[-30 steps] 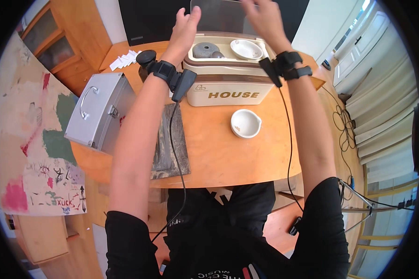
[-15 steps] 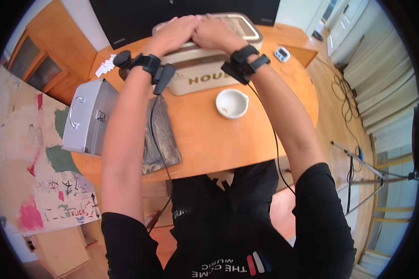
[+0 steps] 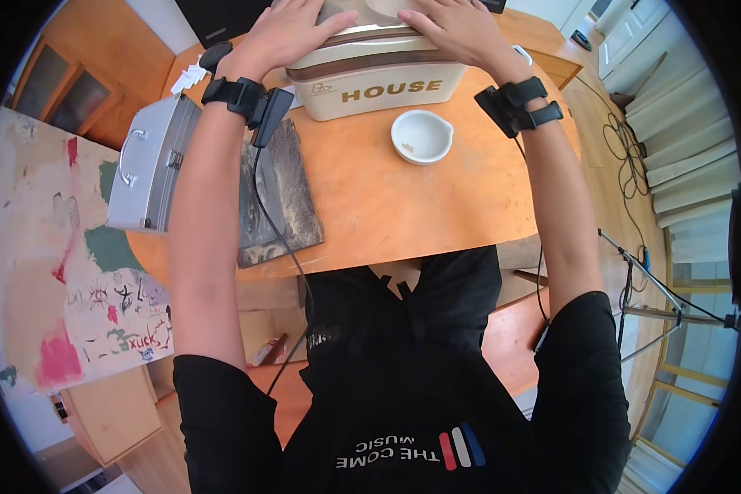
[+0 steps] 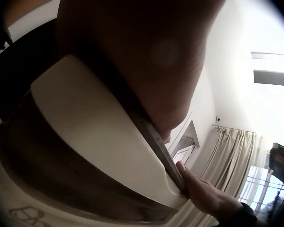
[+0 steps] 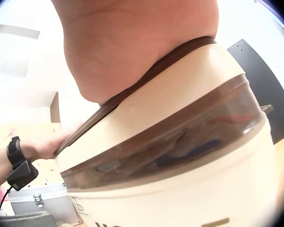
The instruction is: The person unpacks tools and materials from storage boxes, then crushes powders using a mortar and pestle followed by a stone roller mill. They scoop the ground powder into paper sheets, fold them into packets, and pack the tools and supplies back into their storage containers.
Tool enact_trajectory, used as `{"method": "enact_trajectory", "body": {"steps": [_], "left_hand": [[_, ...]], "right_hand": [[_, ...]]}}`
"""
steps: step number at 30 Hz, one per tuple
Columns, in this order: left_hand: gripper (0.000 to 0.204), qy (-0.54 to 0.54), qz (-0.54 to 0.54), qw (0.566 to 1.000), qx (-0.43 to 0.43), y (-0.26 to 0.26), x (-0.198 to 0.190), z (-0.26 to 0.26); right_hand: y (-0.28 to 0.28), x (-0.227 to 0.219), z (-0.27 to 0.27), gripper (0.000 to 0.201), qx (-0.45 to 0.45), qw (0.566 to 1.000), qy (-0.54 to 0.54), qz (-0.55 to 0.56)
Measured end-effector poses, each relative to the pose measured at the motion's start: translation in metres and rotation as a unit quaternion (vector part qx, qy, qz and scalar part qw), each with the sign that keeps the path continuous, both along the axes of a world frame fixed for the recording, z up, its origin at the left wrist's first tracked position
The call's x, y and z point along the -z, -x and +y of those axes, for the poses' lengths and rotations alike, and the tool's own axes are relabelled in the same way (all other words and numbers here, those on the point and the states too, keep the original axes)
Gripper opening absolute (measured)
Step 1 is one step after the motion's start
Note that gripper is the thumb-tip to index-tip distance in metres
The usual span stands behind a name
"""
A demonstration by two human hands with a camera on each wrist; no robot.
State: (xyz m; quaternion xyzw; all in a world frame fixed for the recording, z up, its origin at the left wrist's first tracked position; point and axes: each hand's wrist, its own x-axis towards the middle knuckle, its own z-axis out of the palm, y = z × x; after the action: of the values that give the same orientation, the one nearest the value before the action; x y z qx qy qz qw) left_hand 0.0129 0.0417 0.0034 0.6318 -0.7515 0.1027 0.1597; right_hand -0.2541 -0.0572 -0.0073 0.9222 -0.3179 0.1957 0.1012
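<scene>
A cream storage box [image 3: 370, 92] marked HOUSE stands at the back of the table, with a brown see-through band below its top. A see-through lid with a brown rim [image 5: 117, 98] lies on the box. My left hand [image 3: 292, 34] rests on the lid's left part, fingers extended away and thumb pointing inward. On the right part my right hand [image 3: 461, 34] lies the same way, palm heel at the rim. The far fingertips are cut off by the head view's top edge. In front of the box sits a white spouted bowl [image 3: 431, 136] with small tan bits inside.
A silver case [image 3: 152, 169] stands at the table's left side. Beside it lies a dark, worn board [image 3: 292, 198]. A dark screen [image 3: 214, 18] is behind the box. Cables run from both wrist cameras. To the right, a tripod [image 3: 654, 284] stands on the floor.
The lid, held up over the open box a second ago, now covers it, hiding the dish and grey disc. My hands have spread from the lid's middle to either side.
</scene>
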Motion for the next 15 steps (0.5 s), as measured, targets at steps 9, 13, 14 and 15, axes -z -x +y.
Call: {"method": "enact_trajectory", "body": {"steps": [9, 13, 14, 15], "left_hand": [[0.091, 0.051, -0.022, 0.997, 0.059, 0.002, -0.005, 0.004], [0.077, -0.047, 0.062, 0.997, 0.005, -0.01, -0.03, -0.007], [0.076, -0.031, 0.101, 0.994, -0.001, -0.012, -0.035, -0.011], [0.075, -0.015, 0.14, 0.99, -0.007, -0.015, -0.039, -0.016]], "right_hand": [[-0.003, -0.013, -0.012, 0.061, -0.054, 0.995, -0.081, -0.037], [-0.02, -0.059, -0.003, 0.061, 0.046, 0.991, -0.088, 0.086], [-0.023, -0.047, -0.021, 0.071, -0.047, 0.997, 0.004, -0.064], [-0.028, -0.042, -0.043, 0.071, -0.053, 0.996, 0.011, -0.065]]}}
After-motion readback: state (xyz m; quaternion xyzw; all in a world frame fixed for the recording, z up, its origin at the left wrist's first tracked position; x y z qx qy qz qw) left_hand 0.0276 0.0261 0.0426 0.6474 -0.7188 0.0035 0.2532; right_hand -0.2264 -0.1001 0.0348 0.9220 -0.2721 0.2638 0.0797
